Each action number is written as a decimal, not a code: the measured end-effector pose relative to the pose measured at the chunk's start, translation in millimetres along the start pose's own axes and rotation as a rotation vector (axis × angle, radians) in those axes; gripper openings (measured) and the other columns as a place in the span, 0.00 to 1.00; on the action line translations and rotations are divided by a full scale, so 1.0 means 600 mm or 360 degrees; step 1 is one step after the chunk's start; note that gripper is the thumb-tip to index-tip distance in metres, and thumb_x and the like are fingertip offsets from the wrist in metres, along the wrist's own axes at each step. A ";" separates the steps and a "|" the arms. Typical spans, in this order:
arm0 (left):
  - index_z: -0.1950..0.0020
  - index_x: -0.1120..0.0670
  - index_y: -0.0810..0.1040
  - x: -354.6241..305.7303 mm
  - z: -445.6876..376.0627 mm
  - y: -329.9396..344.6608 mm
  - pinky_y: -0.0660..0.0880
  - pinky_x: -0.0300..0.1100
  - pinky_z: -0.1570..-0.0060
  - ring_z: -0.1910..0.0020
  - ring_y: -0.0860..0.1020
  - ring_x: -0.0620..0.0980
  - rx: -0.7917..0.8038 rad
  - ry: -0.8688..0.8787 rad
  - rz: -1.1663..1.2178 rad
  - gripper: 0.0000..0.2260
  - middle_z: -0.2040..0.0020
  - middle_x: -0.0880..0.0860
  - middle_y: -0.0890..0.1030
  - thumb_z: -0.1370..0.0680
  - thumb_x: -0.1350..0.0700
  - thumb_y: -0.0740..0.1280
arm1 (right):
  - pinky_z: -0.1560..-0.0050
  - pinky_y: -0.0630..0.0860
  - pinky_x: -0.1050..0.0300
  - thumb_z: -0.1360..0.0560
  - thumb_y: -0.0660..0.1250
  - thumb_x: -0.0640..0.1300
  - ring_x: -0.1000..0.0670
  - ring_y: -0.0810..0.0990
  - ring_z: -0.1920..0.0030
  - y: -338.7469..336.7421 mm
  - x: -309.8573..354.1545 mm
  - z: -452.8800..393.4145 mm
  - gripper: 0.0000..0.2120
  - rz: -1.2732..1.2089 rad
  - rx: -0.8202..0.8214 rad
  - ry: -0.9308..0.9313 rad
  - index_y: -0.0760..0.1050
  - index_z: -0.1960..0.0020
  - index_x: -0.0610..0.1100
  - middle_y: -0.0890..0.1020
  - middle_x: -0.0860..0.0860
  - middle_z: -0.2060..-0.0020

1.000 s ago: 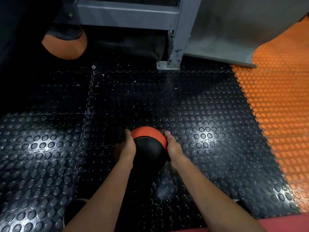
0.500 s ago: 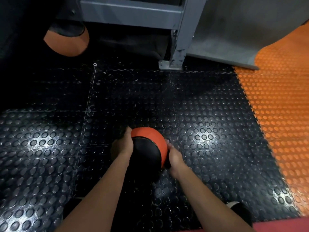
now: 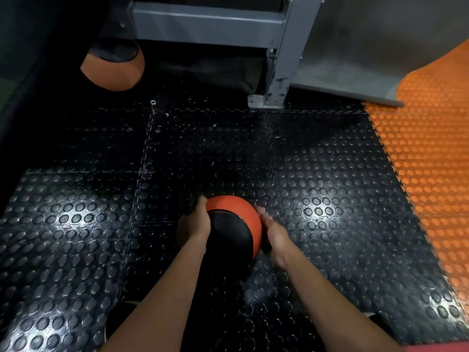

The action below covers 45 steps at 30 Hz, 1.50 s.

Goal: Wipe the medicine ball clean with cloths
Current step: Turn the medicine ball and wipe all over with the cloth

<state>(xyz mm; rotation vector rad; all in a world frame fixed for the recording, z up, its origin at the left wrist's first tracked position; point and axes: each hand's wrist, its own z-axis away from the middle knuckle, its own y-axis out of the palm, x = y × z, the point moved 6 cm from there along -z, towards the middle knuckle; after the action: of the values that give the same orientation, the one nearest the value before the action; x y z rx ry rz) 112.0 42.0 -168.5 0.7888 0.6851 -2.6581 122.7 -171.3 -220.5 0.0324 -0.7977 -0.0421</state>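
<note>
Both hands cup the ball [image 3: 233, 222] just over the black floor [image 3: 330, 199]: left hand [image 3: 194, 224] curled round its side, right hand [image 3: 275, 235] fingers pressing opposite. No cloth shows; keep the grip even and fetch one.

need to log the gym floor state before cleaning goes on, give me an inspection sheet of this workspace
surface: black studded rubber floor tiles, glossy glare patches, pale specks near the seams
job's things: orange and black medicine ball held between both hands; no cloth seen
clutter: second orange and black ball at far left, under the frame
grippers: left hand cups the ball's left side; right hand holds its right side, fingers mostly hidden behind the ball
cables: nothing seen
surroundings: grey metal rack frame with bolted foot plate; orange studded flooring at right; grey wall behind
</note>
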 end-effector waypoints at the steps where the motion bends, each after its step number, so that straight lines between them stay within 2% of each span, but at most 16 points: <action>1: 0.33 0.59 0.78 -0.001 -0.001 0.000 0.76 0.57 0.36 0.39 0.78 0.63 -0.0007 -0.0018 -0.0006 0.36 0.37 0.60 0.79 0.25 0.29 0.63 | 0.18 0.60 0.42 0.14 0.55 0.59 0.49 0.68 0.21 0.000 0.016 0.007 0.15 -0.0012 -0.0048 -0.0086 0.80 0.41 0.70 0.74 0.55 0.24; 5: 0.31 0.59 0.76 -0.005 -0.004 0.003 0.77 0.54 0.41 0.42 0.78 0.61 0.0023 -0.0082 0.0009 0.36 0.37 0.60 0.79 0.25 0.30 0.64 | 0.27 0.68 0.55 0.13 0.58 0.53 0.53 0.75 0.30 0.031 0.082 0.036 0.14 0.0065 -0.0311 -0.0539 0.74 0.29 0.58 0.80 0.59 0.34; 9: 0.30 0.59 0.76 -0.011 -0.010 0.008 0.77 0.56 0.39 0.40 0.78 0.62 0.0056 -0.0085 0.0018 0.37 0.35 0.61 0.78 0.24 0.30 0.63 | 0.26 0.67 0.52 0.13 0.54 0.55 0.55 0.74 0.31 0.055 0.090 0.030 0.18 0.0575 -0.0353 -0.0693 0.71 0.25 0.59 0.80 0.61 0.34; 12: 0.24 0.58 0.72 -0.027 -0.008 0.009 0.75 0.57 0.34 0.35 0.77 0.64 0.0093 -0.0016 -0.0078 0.40 0.30 0.61 0.76 0.23 0.27 0.60 | 0.27 0.67 0.49 0.12 0.51 0.52 0.50 0.74 0.32 0.053 0.106 0.014 0.19 0.0757 -0.0350 -0.0553 0.70 0.25 0.52 0.80 0.57 0.36; 14: 0.20 0.56 0.66 -0.031 -0.003 0.003 0.74 0.55 0.33 0.31 0.74 0.63 0.0182 -0.0024 -0.0122 0.45 0.27 0.61 0.73 0.25 0.25 0.61 | 0.26 0.67 0.45 0.12 0.49 0.54 0.42 0.74 0.29 0.051 0.116 0.007 0.21 0.0909 -0.0271 -0.0357 0.66 0.23 0.50 0.78 0.47 0.30; 17: 0.19 0.52 0.61 -0.033 -0.002 0.012 0.76 0.58 0.35 0.33 0.76 0.62 0.0471 -0.0161 -0.0338 0.57 0.28 0.59 0.73 0.38 0.18 0.66 | 0.27 0.66 0.46 0.11 0.46 0.53 0.36 0.71 0.26 0.045 0.130 0.008 0.23 0.1169 -0.0070 -0.0179 0.60 0.19 0.49 0.71 0.40 0.25; 19: 0.17 0.52 0.57 -0.062 0.023 0.017 0.76 0.62 0.38 0.30 0.73 0.64 0.0672 -0.0132 -0.0691 0.51 0.24 0.60 0.69 0.30 0.21 0.62 | 0.25 0.67 0.47 0.11 0.45 0.51 0.35 0.70 0.26 0.045 0.143 0.014 0.23 0.1328 0.0052 -0.0170 0.58 0.18 0.48 0.67 0.41 0.23; 21: 0.17 0.54 0.59 -0.085 0.039 0.017 0.75 0.59 0.39 0.28 0.72 0.63 0.0695 0.0002 -0.1069 0.42 0.22 0.60 0.68 0.21 0.27 0.55 | 0.26 0.68 0.46 0.11 0.43 0.50 0.35 0.71 0.27 0.043 0.149 0.016 0.24 0.1395 0.0107 -0.0152 0.58 0.18 0.47 0.65 0.41 0.22; 22: 0.17 0.56 0.59 -0.092 0.045 0.019 0.74 0.56 0.39 0.27 0.71 0.62 0.0683 0.0072 -0.1191 0.40 0.22 0.60 0.68 0.20 0.28 0.52 | 0.26 0.68 0.46 0.11 0.42 0.50 0.35 0.71 0.27 0.041 0.152 0.017 0.24 0.1402 0.0136 -0.0130 0.58 0.17 0.46 0.63 0.42 0.21; 24: 0.16 0.57 0.56 -0.089 0.036 0.022 0.67 0.51 0.28 0.22 0.66 0.61 0.0616 0.0221 -0.1268 0.39 0.19 0.61 0.64 0.18 0.30 0.49 | 0.26 0.68 0.48 0.11 0.43 0.51 0.36 0.70 0.26 0.036 0.153 0.019 0.24 0.1365 0.0159 -0.0106 0.57 0.17 0.47 0.63 0.42 0.21; 27: 0.15 0.51 0.51 -0.067 0.006 0.023 0.57 0.52 0.21 0.20 0.61 0.61 0.0550 0.0268 -0.1102 0.39 0.18 0.60 0.60 0.19 0.29 0.49 | 0.34 0.68 0.53 0.12 0.44 0.57 0.39 0.72 0.27 0.029 0.145 0.032 0.25 0.1166 0.0143 -0.0096 0.58 0.19 0.49 0.71 0.41 0.24; 32: 0.22 0.44 0.69 -0.089 -0.029 0.030 0.67 0.50 0.26 0.27 0.71 0.58 0.0457 0.0405 -0.0806 0.34 0.25 0.55 0.73 0.22 0.27 0.56 | 0.39 0.63 0.56 0.12 0.45 0.58 0.39 0.71 0.26 0.025 0.128 0.019 0.26 0.1052 0.0151 0.0033 0.53 0.17 0.49 0.71 0.42 0.24; 36: 0.24 0.49 0.73 -0.113 -0.036 0.040 0.70 0.45 0.34 0.30 0.75 0.56 0.0450 0.0412 -0.0736 0.32 0.28 0.54 0.76 0.20 0.30 0.58 | 0.34 0.65 0.53 0.14 0.44 0.63 0.40 0.71 0.26 0.031 0.130 0.008 0.28 0.0892 0.0088 -0.0053 0.57 0.18 0.52 0.73 0.45 0.26; 39: 0.25 0.51 0.75 -0.127 -0.042 0.047 0.70 0.43 0.40 0.31 0.75 0.57 0.0375 0.0407 -0.0766 0.31 0.29 0.55 0.77 0.18 0.32 0.56 | 0.38 0.66 0.54 0.16 0.47 0.67 0.45 0.75 0.37 0.037 0.127 -0.001 0.28 0.0669 -0.0092 -0.0154 0.63 0.21 0.55 0.76 0.46 0.29; 42: 0.26 0.53 0.76 -0.134 -0.047 0.048 0.73 0.48 0.34 0.31 0.75 0.60 0.0251 0.0382 -0.0838 0.32 0.29 0.58 0.76 0.18 0.32 0.55 | 0.32 0.68 0.49 0.20 0.50 0.73 0.45 0.75 0.35 0.042 0.126 -0.008 0.35 0.0540 -0.0123 -0.0141 0.64 0.21 0.55 0.77 0.47 0.30; 45: 0.26 0.53 0.75 -0.132 -0.045 0.047 0.72 0.48 0.38 0.32 0.75 0.60 0.0266 0.0334 -0.0774 0.32 0.29 0.58 0.76 0.19 0.32 0.56 | 0.35 0.68 0.51 0.19 0.51 0.73 0.47 0.75 0.36 0.038 0.133 -0.013 0.35 0.0536 -0.0128 -0.0156 0.68 0.22 0.52 0.77 0.48 0.31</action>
<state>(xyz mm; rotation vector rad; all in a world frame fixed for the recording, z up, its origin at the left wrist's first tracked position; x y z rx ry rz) 199.0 42.2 -153.3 1.0753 0.7995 -3.1302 184.4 -152.6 -167.7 -0.1813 -0.8901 0.2443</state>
